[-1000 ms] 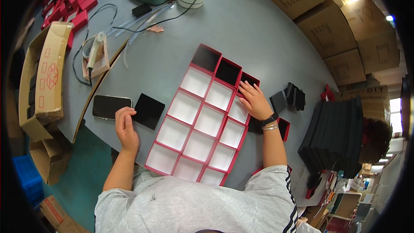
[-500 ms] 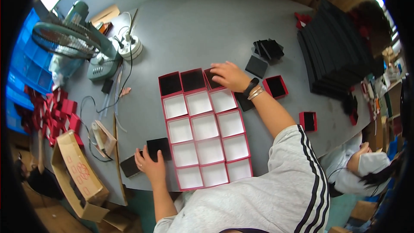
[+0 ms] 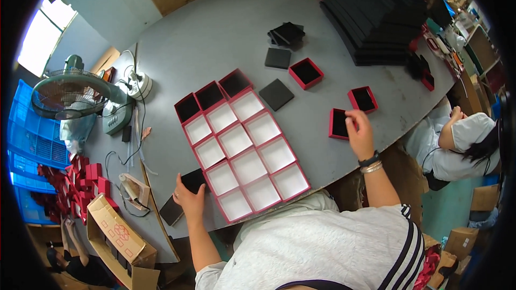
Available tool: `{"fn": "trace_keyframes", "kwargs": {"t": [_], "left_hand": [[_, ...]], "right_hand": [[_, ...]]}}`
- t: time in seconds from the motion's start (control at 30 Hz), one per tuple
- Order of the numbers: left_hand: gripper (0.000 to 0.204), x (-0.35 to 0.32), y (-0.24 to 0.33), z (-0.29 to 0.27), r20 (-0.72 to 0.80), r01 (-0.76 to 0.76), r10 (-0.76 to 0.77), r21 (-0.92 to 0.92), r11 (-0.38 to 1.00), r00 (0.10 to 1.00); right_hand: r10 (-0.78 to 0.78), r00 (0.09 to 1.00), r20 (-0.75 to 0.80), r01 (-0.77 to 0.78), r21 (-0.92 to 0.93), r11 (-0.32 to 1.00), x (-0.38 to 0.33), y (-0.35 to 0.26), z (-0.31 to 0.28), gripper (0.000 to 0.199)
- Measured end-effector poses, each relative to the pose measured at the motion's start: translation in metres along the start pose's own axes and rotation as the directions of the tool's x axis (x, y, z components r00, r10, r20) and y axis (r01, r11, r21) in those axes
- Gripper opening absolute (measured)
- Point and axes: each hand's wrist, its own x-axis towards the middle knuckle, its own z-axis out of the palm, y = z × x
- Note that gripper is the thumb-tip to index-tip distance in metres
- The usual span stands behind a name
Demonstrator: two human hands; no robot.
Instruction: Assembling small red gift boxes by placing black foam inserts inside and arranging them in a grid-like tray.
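My right hand [image 3: 362,134] has thumb and forefinger closed on the right side of a small red box [image 3: 337,123] with a black lining. A second black-lined red box [image 3: 363,99] stands just beyond it, and a third red box [image 3: 306,73] farther left. My left hand [image 3: 189,197] lies with fingers apart over a black pad [image 3: 192,180]; another dark pad [image 3: 172,210] is beside it. Between my hands is a block of red-rimmed trays [image 3: 249,166] with white insides. Its far row of three compartments [image 3: 208,95] is black inside.
Loose black squares [image 3: 277,94] and a small black pile [image 3: 286,33] lie beyond the trays. A tall stack of black sheets [image 3: 371,16] stands far right. At left are a fan [image 3: 72,95], a power strip [image 3: 138,85], red boxes [image 3: 88,182] and a carton [image 3: 115,231]. A co-worker sits right.
My right hand has left the trays' far row and come right and nearer, onto a red box. My left hand stays by the black pads. The whole view has turned.
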Motion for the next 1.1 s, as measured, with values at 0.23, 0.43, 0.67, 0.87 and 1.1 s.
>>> {"fn": "trace_keyframes", "kwargs": {"t": [0.23,0.43,0.67,0.87,1.1], "left_hand": [[0.057,0.065,0.031,-0.018,-0.326,-0.106,-0.242,-0.767,0.632,0.914],[0.050,0.129,0.090,0.010,-0.144,-0.059,-0.059,-0.695,0.717,0.988],[0.052,0.155,0.071,0.054,-0.261,-0.164,0.112,-0.184,0.969,0.959],[0.059,0.144,0.072,0.057,-0.171,-0.190,0.189,0.011,0.982,0.967],[0.052,0.127,0.089,0.038,-0.224,-0.601,0.613,0.129,0.789,0.757]], "right_hand": [[-0.220,0.958,0.185,0.247,-0.141,0.959,-0.081,0.011,0.034,0.031],[-0.147,0.968,0.201,0.187,-0.196,0.963,-0.079,0.019,0.032,0.038],[-0.099,0.969,0.225,0.142,-0.183,0.973,-0.077,0.017,0.034,0.036],[-0.086,0.966,0.244,0.136,-0.199,0.971,-0.071,0.013,0.034,0.034],[-0.061,0.968,0.245,0.116,-0.219,0.969,-0.072,0.013,0.036,0.033]]}}
